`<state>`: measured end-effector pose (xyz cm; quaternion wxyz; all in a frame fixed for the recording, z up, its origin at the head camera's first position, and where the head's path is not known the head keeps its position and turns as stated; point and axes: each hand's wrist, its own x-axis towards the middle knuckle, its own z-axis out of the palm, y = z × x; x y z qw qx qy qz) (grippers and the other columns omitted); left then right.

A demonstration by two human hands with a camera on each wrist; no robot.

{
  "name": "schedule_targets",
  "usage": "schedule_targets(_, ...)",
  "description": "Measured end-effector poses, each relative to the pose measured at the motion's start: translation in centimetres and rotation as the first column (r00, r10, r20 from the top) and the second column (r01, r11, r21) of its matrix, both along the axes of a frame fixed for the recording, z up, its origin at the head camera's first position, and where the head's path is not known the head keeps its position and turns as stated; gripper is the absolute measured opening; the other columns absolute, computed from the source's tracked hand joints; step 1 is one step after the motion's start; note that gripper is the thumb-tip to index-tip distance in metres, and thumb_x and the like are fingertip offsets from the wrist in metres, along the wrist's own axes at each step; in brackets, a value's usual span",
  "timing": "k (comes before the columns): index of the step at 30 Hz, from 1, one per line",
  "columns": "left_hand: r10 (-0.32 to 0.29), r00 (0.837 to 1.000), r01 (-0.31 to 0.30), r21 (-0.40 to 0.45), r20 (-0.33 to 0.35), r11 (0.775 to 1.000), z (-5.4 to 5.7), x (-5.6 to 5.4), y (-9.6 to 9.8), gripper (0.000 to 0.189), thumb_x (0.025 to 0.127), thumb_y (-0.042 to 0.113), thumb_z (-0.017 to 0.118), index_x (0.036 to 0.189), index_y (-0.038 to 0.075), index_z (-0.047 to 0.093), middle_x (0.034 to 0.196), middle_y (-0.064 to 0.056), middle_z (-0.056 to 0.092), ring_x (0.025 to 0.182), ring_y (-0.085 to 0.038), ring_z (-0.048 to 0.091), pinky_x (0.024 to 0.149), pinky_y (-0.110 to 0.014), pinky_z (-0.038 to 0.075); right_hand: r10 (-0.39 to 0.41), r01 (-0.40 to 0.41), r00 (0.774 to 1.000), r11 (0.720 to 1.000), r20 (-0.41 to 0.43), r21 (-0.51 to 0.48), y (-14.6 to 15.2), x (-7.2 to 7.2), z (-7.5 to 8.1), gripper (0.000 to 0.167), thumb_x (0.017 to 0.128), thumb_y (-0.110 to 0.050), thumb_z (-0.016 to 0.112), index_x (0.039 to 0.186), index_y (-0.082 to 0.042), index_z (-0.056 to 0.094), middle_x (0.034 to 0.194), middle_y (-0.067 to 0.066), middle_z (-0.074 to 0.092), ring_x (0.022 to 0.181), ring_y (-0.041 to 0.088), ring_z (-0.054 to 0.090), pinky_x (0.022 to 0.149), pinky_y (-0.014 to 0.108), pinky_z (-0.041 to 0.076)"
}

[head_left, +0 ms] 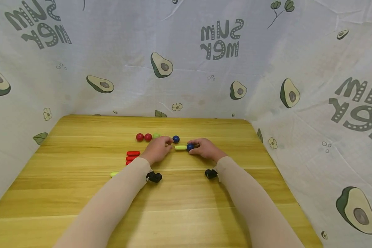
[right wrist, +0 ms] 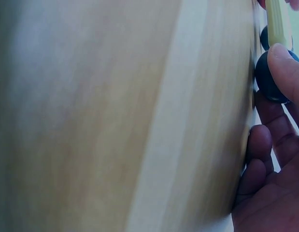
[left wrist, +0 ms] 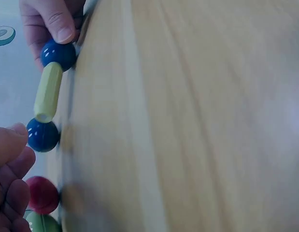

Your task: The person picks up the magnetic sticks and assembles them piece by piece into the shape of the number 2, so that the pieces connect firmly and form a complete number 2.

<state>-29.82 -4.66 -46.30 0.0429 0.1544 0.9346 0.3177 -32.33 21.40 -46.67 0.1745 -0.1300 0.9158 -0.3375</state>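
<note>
My right hand [head_left: 204, 148] pinches a blue ball [head_left: 190, 147] between thumb and fingers. A pale yellow stick [head_left: 180, 147] sticks out from this ball toward the left, its end against the ball. My left hand [head_left: 156, 150] hovers by the stick's free end, fingers loosely bent with nothing between them. Just behind that end lies a second blue ball [head_left: 176, 139]; in the left wrist view the left thumb [left wrist: 11, 140] overlaps its edge. A red ball [left wrist: 43, 194] and a green ball [left wrist: 42, 222] are beside the left fingers, partly hidden by the hand in the head view.
Two more red balls [head_left: 144, 137] continue the row at the left. Several red sticks [head_left: 133, 153] lie stacked in a column near the left forearm, which covers part of them. Another yellow stick [head_left: 114, 174] peeks out beside the sleeve. Printed cloth [head_left: 186, 86] borders the wooden table [head_left: 186, 220].
</note>
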Motion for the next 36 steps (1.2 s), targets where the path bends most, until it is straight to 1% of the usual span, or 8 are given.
schedule_targets(3, -0.002, 0.999, 0.002, -0.001, -0.038, 1.000, 0.4, -0.2, -1.0, 0.032, 0.105, 0.023, 0.067, 0.135, 0.012, 0.069, 0.133, -0.006, 0.072, 0.125, -0.027, 0.064, 0.113, -0.044, 0.050, 0.004, -0.004, 1.000, 1.000, -0.006, 0.009, 0.0, 0.0, 0.1, 0.049, 0.100, -0.026, 0.075, 0.146, -0.015, 0.063, 0.146, 0.016, 0.062, 0.134, 0.033, 0.058, 0.118, 0.050, 0.044)
schedule_targets(6, 0.015, 0.999, -0.014, 0.019, -0.049, 1.000, 0.8, -0.5, -2.2, 0.031, 0.104, 0.022, 0.068, 0.133, 0.011, 0.070, 0.132, -0.007, 0.071, 0.128, -0.030, 0.062, 0.116, -0.047, 0.047, 0.002, -0.002, 1.000, 1.000, -0.010, 0.009, 0.0, 0.1, 0.1, 0.049, 0.100, -0.025, 0.075, 0.146, -0.015, 0.063, 0.146, 0.016, 0.062, 0.134, 0.032, 0.058, 0.118, 0.049, 0.044)
schedule_targets(12, 0.095, 0.992, -0.092, 0.033, -0.081, 0.995, 1.5, -1.0, -4.8, 0.035, 0.103, 0.021, 0.070, 0.136, 0.010, 0.068, 0.133, -0.011, 0.070, 0.123, -0.037, 0.058, 0.114, -0.053, 0.042, 0.009, -0.009, 1.000, 1.000, -0.010, 0.007, 0.1, 0.1, 0.1, 0.050, 0.100, -0.025, 0.075, 0.147, -0.014, 0.063, 0.147, 0.016, 0.062, 0.135, 0.033, 0.057, 0.119, 0.051, 0.043)
schedule_targets(15, 0.128, 0.987, -0.126, 0.027, -0.096, 0.992, 1.5, -1.2, -6.2, 0.040, 0.101, 0.020, 0.071, 0.139, 0.009, 0.066, 0.139, -0.015, 0.066, 0.128, -0.041, 0.054, 0.116, -0.058, 0.039, 0.006, -0.006, 1.000, 1.000, -0.006, 0.010, 0.1, 0.2, 0.2, 0.049, 0.100, -0.025, 0.075, 0.146, -0.015, 0.063, 0.147, 0.016, 0.061, 0.135, 0.033, 0.057, 0.119, 0.051, 0.042)
schedule_targets(18, 0.158, 0.985, -0.157, 0.022, -0.072, 0.987, 1.6, -1.4, -7.6, 0.044, 0.102, 0.020, 0.071, 0.143, 0.009, 0.063, 0.150, -0.017, 0.058, 0.141, -0.045, 0.047, 0.121, -0.062, 0.031, -0.002, 0.002, 1.000, 1.000, 0.001, 0.007, 0.1, 0.3, 0.3, 0.049, 0.100, -0.026, 0.075, 0.146, -0.016, 0.063, 0.148, 0.015, 0.061, 0.135, 0.033, 0.057, 0.120, 0.051, 0.041)
schedule_targets(21, 0.173, 0.984, -0.173, 0.004, -0.039, 0.985, 1.4, -1.5, -8.8, 0.047, 0.102, 0.021, 0.070, 0.147, 0.009, 0.059, 0.156, -0.019, 0.053, 0.146, -0.047, 0.042, 0.123, -0.065, 0.027, -0.003, 0.003, 1.000, 1.000, 0.001, 0.011, 0.0, 0.3, 0.3, 0.049, 0.100, -0.026, 0.075, 0.147, -0.017, 0.063, 0.148, 0.014, 0.061, 0.135, 0.032, 0.057, 0.120, 0.050, 0.041)
schedule_targets(28, 0.185, 0.983, -0.184, -0.052, 0.003, 0.981, 0.5, -2.0, -10.7, 0.052, 0.103, 0.023, 0.068, 0.151, 0.007, 0.054, 0.158, -0.023, 0.050, 0.146, -0.047, 0.044, 0.121, -0.065, 0.033, -0.005, 0.005, 1.000, 1.000, 0.002, 0.013, 0.0, 0.4, 0.3, 0.050, 0.100, -0.026, 0.075, 0.147, -0.016, 0.063, 0.148, 0.015, 0.061, 0.136, 0.032, 0.056, 0.121, 0.051, 0.041)
schedule_targets(36, 0.189, 0.976, -0.189, -0.011, 0.105, 0.982, 0.3, -1.8, -11.4, 0.054, 0.105, 0.021, 0.065, 0.156, 0.008, 0.050, 0.160, -0.022, 0.047, 0.143, -0.044, 0.049, 0.120, -0.061, 0.037, -0.018, 0.018, 1.000, 1.000, 0.016, -0.006, -0.1, 0.4, 0.2, 0.050, 0.099, -0.027, 0.076, 0.146, -0.017, 0.064, 0.149, 0.014, 0.061, 0.136, 0.032, 0.056, 0.122, 0.051, 0.040)
